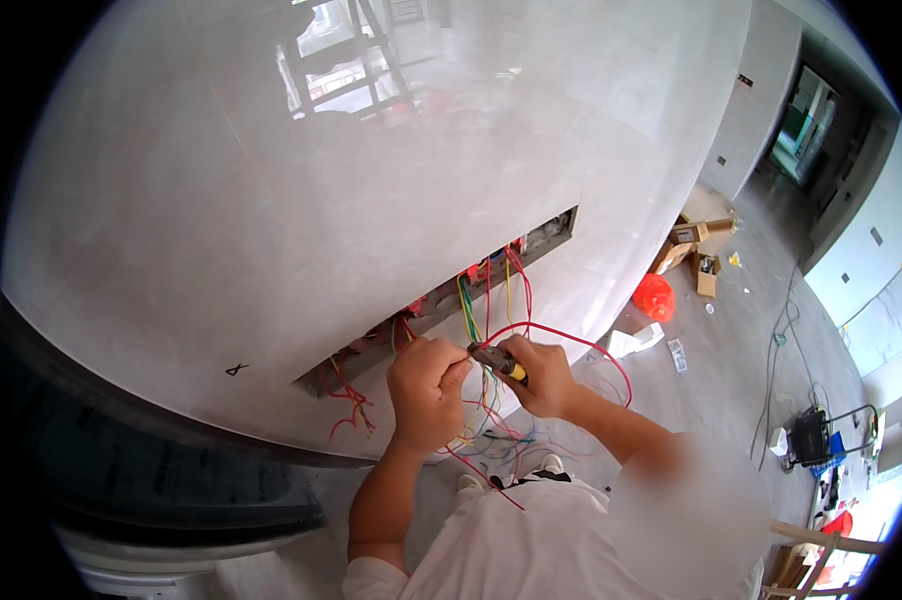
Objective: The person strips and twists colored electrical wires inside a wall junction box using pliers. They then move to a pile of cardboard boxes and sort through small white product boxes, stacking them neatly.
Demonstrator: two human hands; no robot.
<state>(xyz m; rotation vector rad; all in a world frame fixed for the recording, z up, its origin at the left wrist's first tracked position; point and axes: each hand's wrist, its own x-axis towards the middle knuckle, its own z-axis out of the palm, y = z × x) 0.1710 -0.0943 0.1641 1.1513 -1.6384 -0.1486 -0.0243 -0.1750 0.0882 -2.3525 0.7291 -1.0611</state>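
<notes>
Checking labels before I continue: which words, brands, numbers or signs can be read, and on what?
White wall: one black handwritten mark, no clear word.
Dark sheet, lower left: faint marks, illegible.
Dark plate, far wall: too small.
Cardboard box: any print too small.
Packet on the floor: too blurred.
Pliers in the right hand: nothing readable.

Red bag (654,298), cardboard boxes (706,276), gray floor (716,400), dark doorway (804,125)

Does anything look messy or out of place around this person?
Yes, the floor looks littered: an orange-red plastic bag, an open cardboard box and a white scrap lie scattered to the right. Below the pliers in the right hand, coloured wires splay in a loose tangle.
</notes>
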